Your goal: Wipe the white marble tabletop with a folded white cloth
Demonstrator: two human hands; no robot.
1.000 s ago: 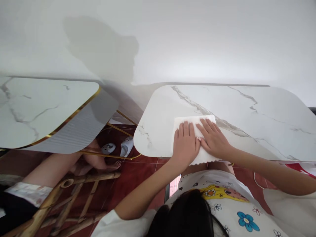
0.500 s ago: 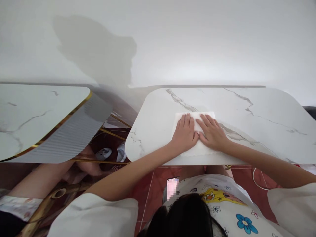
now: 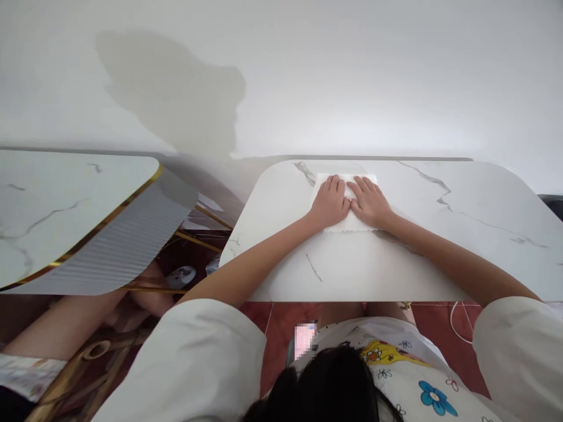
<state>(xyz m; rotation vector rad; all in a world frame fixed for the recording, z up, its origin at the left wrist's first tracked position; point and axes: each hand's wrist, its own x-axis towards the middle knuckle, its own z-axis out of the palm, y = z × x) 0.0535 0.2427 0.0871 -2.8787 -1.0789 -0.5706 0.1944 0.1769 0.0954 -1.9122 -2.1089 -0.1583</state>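
Observation:
A thin white sheet with a wavy edge, like a paper towel or wipe (image 3: 350,224), lies flat on the white marble-patterned table (image 3: 343,269). My left hand (image 3: 329,202) rests palm down on its left half, fingers stretched toward the wall. Beside it, my right hand (image 3: 370,203) presses flat on the right half. The two thumbs meet or nearly meet in the middle. Much of the sheet is hidden beneath both hands.
A white wall (image 3: 352,76) stands behind the table. To the left is a second marble-patterned table (image 3: 53,199) with a gold edge. Another person's leg (image 3: 65,328) and a bamboo chair (image 3: 94,351) are below it. A white cable (image 3: 455,328) hangs at right.
Both hands and the white sheet have slid forward across the tabletop toward the wall. The arms are stretched further out, and the hands still lie flat on the sheet.

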